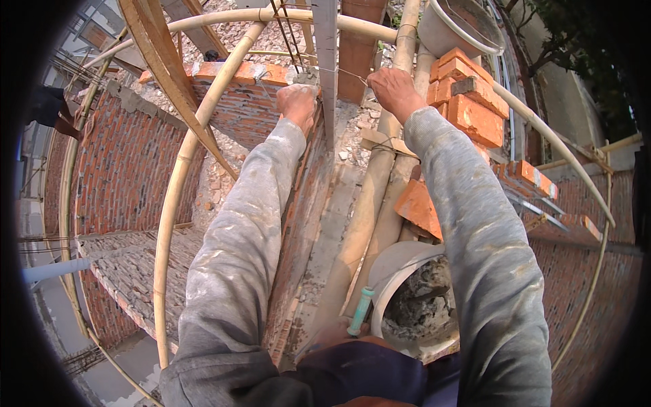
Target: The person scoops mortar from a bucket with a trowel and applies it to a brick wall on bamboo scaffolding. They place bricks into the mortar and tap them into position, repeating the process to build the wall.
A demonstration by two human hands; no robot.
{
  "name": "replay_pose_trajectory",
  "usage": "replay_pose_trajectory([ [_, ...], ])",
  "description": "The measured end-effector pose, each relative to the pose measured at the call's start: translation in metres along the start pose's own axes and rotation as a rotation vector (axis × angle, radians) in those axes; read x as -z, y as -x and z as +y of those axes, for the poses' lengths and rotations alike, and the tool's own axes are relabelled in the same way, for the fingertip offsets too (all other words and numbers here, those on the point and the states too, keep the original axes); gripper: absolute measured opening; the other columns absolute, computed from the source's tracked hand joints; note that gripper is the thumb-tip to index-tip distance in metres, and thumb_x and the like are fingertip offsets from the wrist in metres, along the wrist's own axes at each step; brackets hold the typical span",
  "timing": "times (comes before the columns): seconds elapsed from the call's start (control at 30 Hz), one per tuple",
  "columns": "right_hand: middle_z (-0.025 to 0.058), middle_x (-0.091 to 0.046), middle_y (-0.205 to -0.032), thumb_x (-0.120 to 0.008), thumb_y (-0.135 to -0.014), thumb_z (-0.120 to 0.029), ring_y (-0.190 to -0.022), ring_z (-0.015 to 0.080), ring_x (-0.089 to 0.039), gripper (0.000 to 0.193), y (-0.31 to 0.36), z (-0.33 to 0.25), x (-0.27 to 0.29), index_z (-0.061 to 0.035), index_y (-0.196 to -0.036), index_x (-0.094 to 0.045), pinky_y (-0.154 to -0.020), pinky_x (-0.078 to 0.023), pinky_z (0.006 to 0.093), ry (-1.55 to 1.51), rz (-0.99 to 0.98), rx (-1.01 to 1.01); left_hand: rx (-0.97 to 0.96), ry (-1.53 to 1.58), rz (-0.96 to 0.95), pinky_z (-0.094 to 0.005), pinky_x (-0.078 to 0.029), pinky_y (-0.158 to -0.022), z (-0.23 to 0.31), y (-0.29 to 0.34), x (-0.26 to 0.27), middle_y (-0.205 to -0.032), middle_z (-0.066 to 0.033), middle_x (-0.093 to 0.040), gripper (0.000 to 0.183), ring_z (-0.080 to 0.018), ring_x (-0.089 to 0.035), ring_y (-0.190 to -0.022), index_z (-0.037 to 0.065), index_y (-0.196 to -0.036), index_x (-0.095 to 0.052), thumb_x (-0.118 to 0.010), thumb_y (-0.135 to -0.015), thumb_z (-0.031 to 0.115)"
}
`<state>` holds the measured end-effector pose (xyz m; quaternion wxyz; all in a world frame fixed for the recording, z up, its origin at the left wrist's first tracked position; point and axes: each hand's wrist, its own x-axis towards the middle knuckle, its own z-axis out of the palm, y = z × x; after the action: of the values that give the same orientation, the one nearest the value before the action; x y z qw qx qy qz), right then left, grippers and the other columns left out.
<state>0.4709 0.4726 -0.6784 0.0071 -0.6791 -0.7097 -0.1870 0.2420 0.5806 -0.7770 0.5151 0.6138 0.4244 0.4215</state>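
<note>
My right hand (397, 93) is closed in a pinch on a thin string (352, 74). That string runs left to a tall grey upright board (328, 81), which stands between my two hands. On the board's other side my left hand (298, 107) is closed at the end of a brick wall (237, 102), beside a lump of mortar. What its fingers hold is hidden. Thin dark steel rods (286, 34) rise just behind my left hand. Both arms reach forward in grey sleeves.
Orange bricks (475, 119) are stacked at right on bamboo poles (369, 224). A bucket of mortar (420, 298) stands near my legs, with a green-handled tool (361, 311) beside it. Another bucket (461, 27) is at far right. Bamboo (178, 183) crosses left; another person's leg (66, 125) shows.
</note>
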Motion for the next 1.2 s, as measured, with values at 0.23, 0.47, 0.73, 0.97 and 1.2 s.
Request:
replay_pose_trajectory([
  [0.23,0.011,-0.079,-0.083,-0.07,-0.092,-0.012,-0.085,0.0304,-0.081,0.015,0.005,0.003,0.017,-0.0149,-0.087,-0.083,-0.068,-0.063,0.0426,0.005,-0.02,-0.052,0.258,-0.174,0.036,-0.0393,-0.048,-0.072,0.037,-0.041,0.01,-0.087,-0.0039,-0.068,0.009,-0.0219,-0.063,-0.083,0.011,-0.091,-0.072,-0.064,-0.095,0.014],
  [0.47,0.0173,-0.079,-0.095,-0.069,-0.088,-0.009,-0.092,0.0376,-0.078,0.024,0.034,-0.008,0.057,-0.014,-0.106,-0.084,-0.081,-0.062,0.0493,-0.211,-0.103,-0.101,0.391,0.122,-0.181,-0.0271,-0.046,-0.048,0.064,-0.037,0.006,-0.087,-0.0058,-0.068,0.006,-0.0125,-0.063,-0.067,0.003,-0.097,-0.07,-0.07,-0.1,0.008],
  [0.73,0.0211,-0.078,-0.098,-0.064,-0.09,-0.008,-0.093,0.0419,-0.075,0.038,0.045,-0.02,0.055,-0.017,-0.121,-0.084,-0.087,-0.059,0.0527,-0.371,-0.081,-0.15,0.429,0.256,-0.223,-0.0308,-0.059,-0.07,0.069,-0.007,0.018,-0.104,-0.0036,-0.07,0.016,-0.0136,-0.066,-0.088,0.005,-0.11,-0.073,-0.074,-0.099,0.016],
  [0.97,0.0236,-0.079,-0.107,-0.062,-0.101,-0.016,-0.098,0.0446,-0.074,0.03,0.039,-0.025,0.057,-0.0157,-0.121,-0.084,-0.092,-0.058,0.0539,-0.414,-0.104,-0.137,0.429,0.348,-0.218,-0.0352,-0.058,-0.07,0.065,0.012,0.034,-0.103,-0.0051,-0.069,0.02,-0.0169,-0.066,-0.089,0.005,-0.108,-0.073,-0.077,-0.097,0.021],
  [1.2,0.0214,-0.079,-0.106,-0.064,-0.094,-0.014,-0.097,0.0433,-0.074,0.033,0.04,-0.028,0.052,-0.0144,-0.12,-0.083,-0.091,-0.058,0.0529,-0.357,-0.035,-0.092,0.517,0.264,-0.148,-0.03,-0.057,-0.056,0.078,0.014,0.045,-0.092,-0.0059,-0.071,0.013,-0.0143,-0.067,-0.075,0.0,-0.104,-0.075,-0.077,-0.097,0.011],
])
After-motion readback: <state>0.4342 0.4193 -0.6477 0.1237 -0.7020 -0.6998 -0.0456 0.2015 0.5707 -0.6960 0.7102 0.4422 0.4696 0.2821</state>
